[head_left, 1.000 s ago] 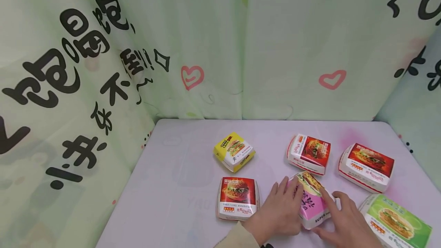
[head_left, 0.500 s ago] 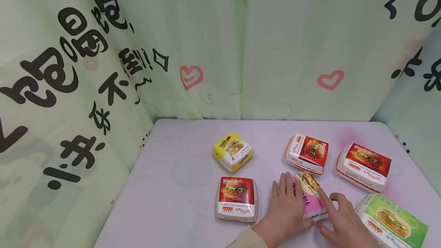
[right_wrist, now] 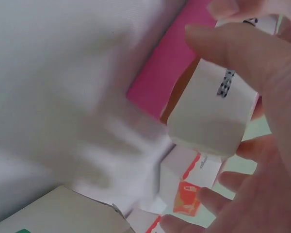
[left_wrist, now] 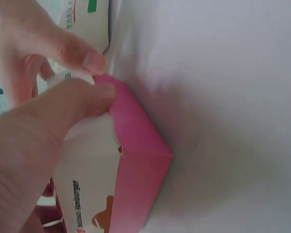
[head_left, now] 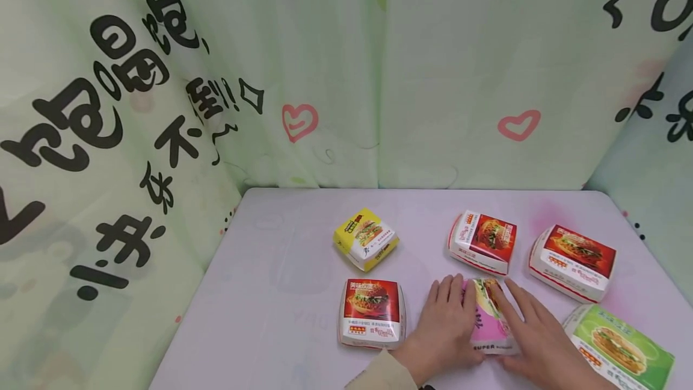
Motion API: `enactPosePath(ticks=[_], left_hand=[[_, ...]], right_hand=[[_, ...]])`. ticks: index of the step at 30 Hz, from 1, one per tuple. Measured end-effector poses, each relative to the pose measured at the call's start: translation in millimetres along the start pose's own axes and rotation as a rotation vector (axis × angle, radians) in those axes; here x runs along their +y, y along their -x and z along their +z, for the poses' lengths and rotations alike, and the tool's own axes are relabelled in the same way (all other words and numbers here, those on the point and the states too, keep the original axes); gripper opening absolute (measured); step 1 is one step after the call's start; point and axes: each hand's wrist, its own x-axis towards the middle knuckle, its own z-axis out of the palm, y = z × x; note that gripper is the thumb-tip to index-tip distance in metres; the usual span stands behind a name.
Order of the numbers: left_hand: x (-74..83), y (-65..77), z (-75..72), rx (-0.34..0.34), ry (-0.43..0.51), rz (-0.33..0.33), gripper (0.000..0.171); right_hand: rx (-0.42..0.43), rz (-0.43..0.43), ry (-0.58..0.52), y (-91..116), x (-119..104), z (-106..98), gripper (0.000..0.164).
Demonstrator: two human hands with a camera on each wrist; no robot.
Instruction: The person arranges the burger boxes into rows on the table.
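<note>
A pink and yellow paper burger box point(head_left: 491, 331) lies between the two hands on the near right part of the table. My left hand point(head_left: 441, 331) grips its left side, fingers along the side and thumb on the near face. From the right, my right hand point(head_left: 549, 345) holds the same box, fingers reaching over its top. Both thumbs meet at the near edge of the box's pink lower part point(left_wrist: 143, 128) in the left wrist view. The right wrist view shows the right thumb on the white lid side point(right_wrist: 208, 107). The box's outer sides are partly covered by fingers.
Left of the hands sits a red and white burger box point(head_left: 372, 313), with a yellow one point(head_left: 366, 239) behind it. Two more red boxes, one behind point(head_left: 482, 242) and one at back right point(head_left: 572, 262), and a green box point(head_left: 622, 345) stand close to the right hand.
The pink box has turned from slanted to nearly square with the near edge. My right hand has closed in over its right side; my left hand has straightened along the left side.
</note>
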Motion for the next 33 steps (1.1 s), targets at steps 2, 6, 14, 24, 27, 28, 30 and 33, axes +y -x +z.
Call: enactPosePath(ticks=[2,6,14,24,27,28,30,33], left_hand=[[-4.5,0.4,-2.3,-0.029,-0.005,0.043,0.116],[-13.8,0.9,-5.4,-0.052,-0.024,0.115,0.116],[-24.6,2.1,-11.1,-0.092,-0.041,0.185,0.115],[-36.3,5.1,-15.0,-0.14,-0.06,0.224,0.112],[-38.7,6.5,-13.7,-0.14,-0.061,0.233,0.11],[-39.4,7.1,-13.4,-0.143,-0.059,0.235,0.11],[-40.9,8.2,-12.6,-0.148,-0.054,0.241,0.109],[-43.5,10.2,-12.3,-0.158,-0.046,0.239,0.107]], right_hand=[[-0.009,-0.015,-0.005,-1,0,0,0.13],[-0.03,-0.023,-0.05,-2,0,3,0.127],[0.019,-0.068,-0.024,-5,-2,8,0.128],[0.019,-0.04,-0.066,-7,-15,9,0.12],[0.054,-0.044,-0.045,-6,-19,13,0.117],[0.055,-0.038,-0.04,-6,-20,14,0.118],[0.041,-0.017,-0.032,-6,-22,16,0.119],[-0.006,0.021,-0.021,-5,-23,17,0.123]])
